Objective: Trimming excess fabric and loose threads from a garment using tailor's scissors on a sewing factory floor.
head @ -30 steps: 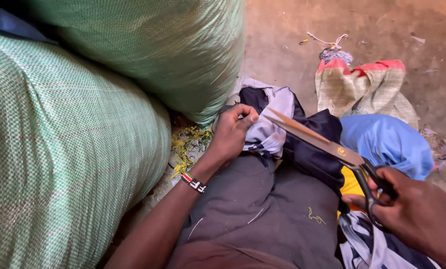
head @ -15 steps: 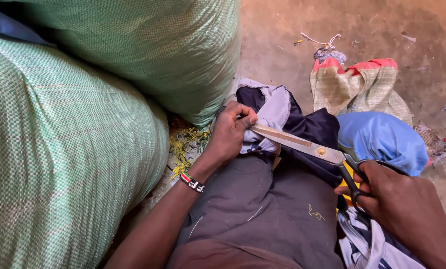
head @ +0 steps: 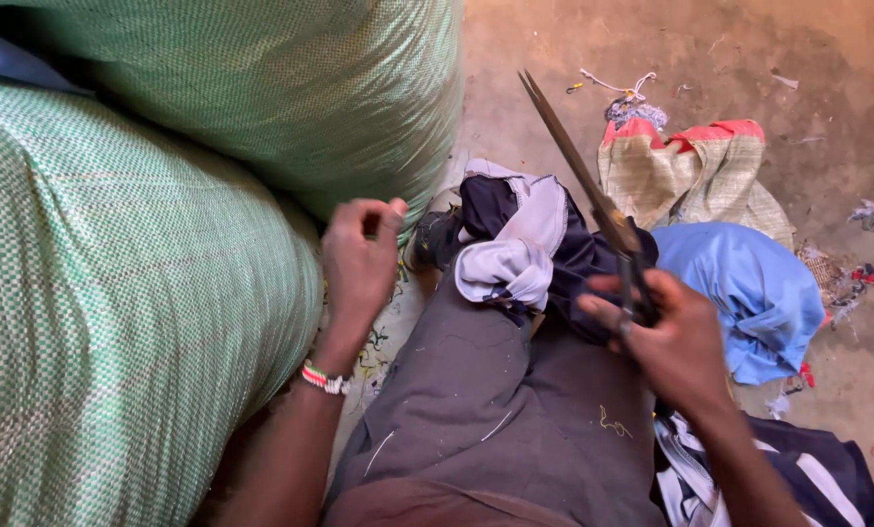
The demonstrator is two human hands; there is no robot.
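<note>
Two hands work over the grey trousered knee (head: 495, 390), which serves as the landmark for everything around it. The right hand (head: 666, 337), just right of the knee, is closed through the handles of a long pair of scissors (head: 593, 195); the blades are shut and tilted up and away toward the floor (head: 847, 78), apparently lifted clear of the cloth rather than biting into it. The left hand (head: 359, 263), left of the knee, holds nothing: its fingers curl loosely, thumb near forefinger, hanging in the air beside the big green woven sack (head: 115, 322). At the far end of the knee lies the bundle of dark navy and pale grey fabric (head: 520, 239), draped there so both hands can reach it. Beyond and right of the knee sit a blue cloth (head: 749, 293) and a folded tan sack with red edging (head: 691, 171). A second green sack (head: 290, 88) leans above the first. Striped dark fabric (head: 808, 478) lies to the near right of the knee.
</note>
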